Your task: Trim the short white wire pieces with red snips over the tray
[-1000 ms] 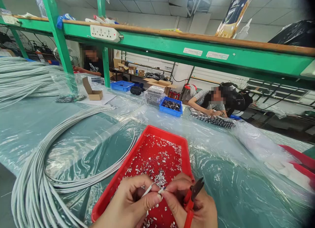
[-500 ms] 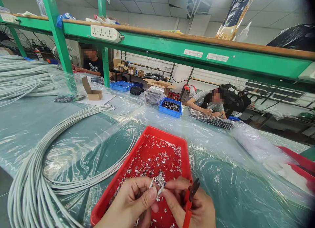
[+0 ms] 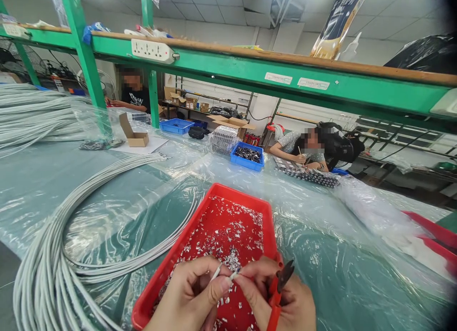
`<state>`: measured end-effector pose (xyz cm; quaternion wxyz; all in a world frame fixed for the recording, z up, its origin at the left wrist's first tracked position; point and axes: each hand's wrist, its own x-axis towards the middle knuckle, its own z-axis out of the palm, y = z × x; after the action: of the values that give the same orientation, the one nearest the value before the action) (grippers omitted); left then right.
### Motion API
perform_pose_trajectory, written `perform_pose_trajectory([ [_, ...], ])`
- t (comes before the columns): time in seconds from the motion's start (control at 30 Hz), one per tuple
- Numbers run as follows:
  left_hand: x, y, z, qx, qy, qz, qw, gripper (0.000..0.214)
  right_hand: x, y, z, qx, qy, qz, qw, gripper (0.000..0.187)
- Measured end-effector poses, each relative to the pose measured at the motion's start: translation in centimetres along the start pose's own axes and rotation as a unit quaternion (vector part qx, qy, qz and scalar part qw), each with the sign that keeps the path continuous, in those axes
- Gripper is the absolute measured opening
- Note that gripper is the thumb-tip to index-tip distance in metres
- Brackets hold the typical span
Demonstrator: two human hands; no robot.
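At six o'clock, my left hand (image 3: pixel 194 290) pinches a thin white cable end (image 3: pixel 233 275), now less exposed, my right hand (image 3: pixel 297 300) its tip plus red-handled metal cutters (image 3: pixel 275 298), so handling seems unfinished.

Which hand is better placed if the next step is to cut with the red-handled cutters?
Probably the right hand: the red-handled cutters rest in its grip, while the left hand pinches white cable ends.
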<state>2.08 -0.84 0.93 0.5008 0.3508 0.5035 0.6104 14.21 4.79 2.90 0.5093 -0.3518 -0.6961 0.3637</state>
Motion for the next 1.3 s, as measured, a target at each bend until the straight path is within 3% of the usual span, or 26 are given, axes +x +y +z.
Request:
perform_pose_trajectory([
  [0.1, -0.1, 0.4, 0.0, 0.025, 0.019, 0.026, 0.999, 0.039, 0.1, -0.1, -0.1, 0.001, -0.035, 0.011, 0.999, 0.010],
  [0.2, -0.1, 0.9, 0.0, 0.047, 0.020, 0.043, 0.998, 0.038, 0.4, -0.1, -0.3, 0.066, -0.077, 0.084, 0.991, 0.008],
  [0.37, 0.1, 0.9, -0.2, 0.090, -0.013, 0.068, 0.994, 0.037, 0.9, 0.7, -0.5, 0.181, -0.126, 0.184, 0.958, 0.022],
  [0.43, 0.1, 0.8, -0.1, 0.066, -0.018, 0.062, 0.996, 0.036, 1.0, 1.1, -0.3, 0.283, -0.179, 0.255, 0.907, 0.025],
  [0.53, 0.2, 0.6, 0.1, 0.006, -0.024, 0.049, 0.998, 0.037, 1.1, 1.5, 0.2, 0.470, -0.282, 0.367, 0.751, 0.022],
  [0.57, 0.3, 0.6, 0.1, -0.009, -0.026, 0.047, 0.999, 0.037, 1.1, 1.6, 0.3, 0.497, -0.300, 0.384, 0.718, 0.021],
  [0.6, 0.4, 0.5, 0.0, -0.020, -0.028, 0.044, 0.998, 0.037, 1.0, 1.6, 0.4, 0.509, -0.310, 0.386, 0.704, 0.021],
  [0.67, 0.5, 0.5, -0.1, -0.025, -0.036, 0.032, 0.999, 0.038, 0.9, 1.5, 0.5, 0.497, -0.300, 0.363, 0.729, 0.022],
  [0.7, 0.6, 0.4, -0.2, -0.024, -0.041, 0.020, 0.999, 0.038, 0.9, 1.3, 0.5, 0.468, -0.284, 0.342, 0.763, 0.024],
  [0.8, 0.7, 0.3, -0.4, -0.034, -0.051, -0.019, 0.998, 0.039, 0.7, 0.9, 0.1, 0.288, -0.218, 0.243, 0.900, 0.028],
  [0.83, 0.7, 0.3, -0.4, -0.039, -0.051, -0.027, 0.998, 0.039, 0.6, 0.8, -0.1, 0.230, -0.198, 0.214, 0.928, 0.029],
  [0.9, 0.7, 0.4, -0.4, -0.041, -0.045, -0.025, 0.998, 0.039, 0.5, 0.7, -0.2, 0.170, -0.181, 0.189, 0.950, 0.030],
  [0.97, 0.6, 0.5, -0.2, -0.035, -0.035, -0.011, 0.999, 0.039, 0.5, 0.8, -0.2, 0.178, -0.160, 0.198, 0.950, 0.028],
  [1.03, 0.5, 0.6, -0.1, -0.043, -0.032, 0.001, 0.999, 0.039, 0.5, 1.1, 0.0, 0.276, -0.175, 0.253, 0.910, 0.026],
  [1.13, 0.4, 0.8, -0.1, -0.081, -0.055, -0.005, 0.995, 0.038, 0.6, 1.8, 0.4, 0.488, -0.271, 0.351, 0.752, 0.025],
  [1.17, 0.4, 0.9, -0.1, -0.093, -0.064, -0.012, 0.994, 0.039, 0.7, 2.0, 0.6, 0.525, -0.296, 0.363, 0.711, 0.025],
  [1.23, 0.4, 1.0, -0.2, -0.106, -0.072, -0.024, 0.991, 0.038, 0.8, 2.3, 0.7, 0.546, -0.310, 0.359, 0.690, 0.023],
  [1.3, 0.4, 0.9, -0.3, -0.102, -0.062, -0.031, 0.992, 0.038, 0.8, 2.5, 0.7, 0.538, -0.297, 0.341, 0.712, 0.022],
])
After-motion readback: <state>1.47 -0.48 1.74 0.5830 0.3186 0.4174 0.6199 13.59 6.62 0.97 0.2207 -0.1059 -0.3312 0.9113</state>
